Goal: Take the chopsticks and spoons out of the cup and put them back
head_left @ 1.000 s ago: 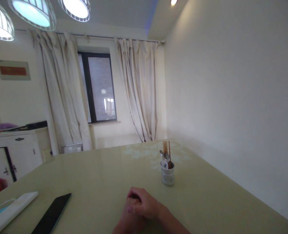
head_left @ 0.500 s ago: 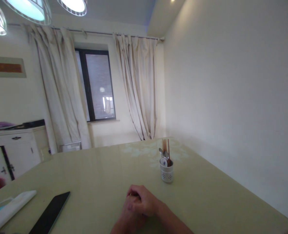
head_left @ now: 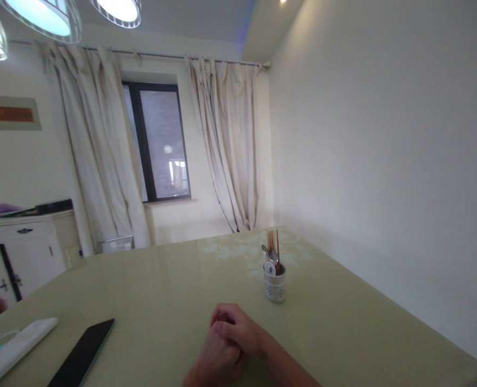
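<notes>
My two hands are clasped together above the near middle of the table. My right hand (head_left: 244, 329) is closed over my left hand (head_left: 217, 348), its thumb lying across the back. The left hand's fingers curl in under the right and are mostly hidden, so I cannot make out whether anything lies inside them. Beyond the hands, slightly to the right, a white perforated utensil holder (head_left: 275, 287) stands upright. Several chopsticks (head_left: 277, 250) and metal spoons (head_left: 273, 258) stick up from it. Neither hand touches the holder.
A black flat device (head_left: 80, 355) lies on the pale green table (head_left: 161, 290) at the left, beside a white long object (head_left: 18, 346) with a cord. A white wall (head_left: 383, 161) borders the table's right side. A white cabinet (head_left: 32, 236) stands at the far left.
My clasped hands have shifted their hold slightly, with the left hand's back turned up more plainly. The view has moved a little; the table objects stay put.
</notes>
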Available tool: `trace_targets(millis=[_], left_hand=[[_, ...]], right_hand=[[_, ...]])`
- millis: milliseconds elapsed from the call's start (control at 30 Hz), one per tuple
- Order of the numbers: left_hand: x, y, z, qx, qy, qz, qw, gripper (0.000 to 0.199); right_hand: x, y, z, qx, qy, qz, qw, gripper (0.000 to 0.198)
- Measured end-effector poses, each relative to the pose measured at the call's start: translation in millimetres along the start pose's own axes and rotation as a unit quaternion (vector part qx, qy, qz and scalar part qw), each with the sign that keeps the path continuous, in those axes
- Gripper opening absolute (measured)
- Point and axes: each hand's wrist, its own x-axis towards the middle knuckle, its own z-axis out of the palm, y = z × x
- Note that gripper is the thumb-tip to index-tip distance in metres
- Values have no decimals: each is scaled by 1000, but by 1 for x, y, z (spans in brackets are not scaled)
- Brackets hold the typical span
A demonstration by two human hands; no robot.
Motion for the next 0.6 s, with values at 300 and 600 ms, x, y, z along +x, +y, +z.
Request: trace_targets(millis=[300, 600], left_hand=[[28, 2, -43, -22, 58, -94, 994, 21], [17, -14, -30, -9, 100, -207, 973, 37]], right_hand=[[-7, -7, -80, -226, 577, -173, 765, 33], [0, 42, -126, -151, 608, 26, 779, 97]])
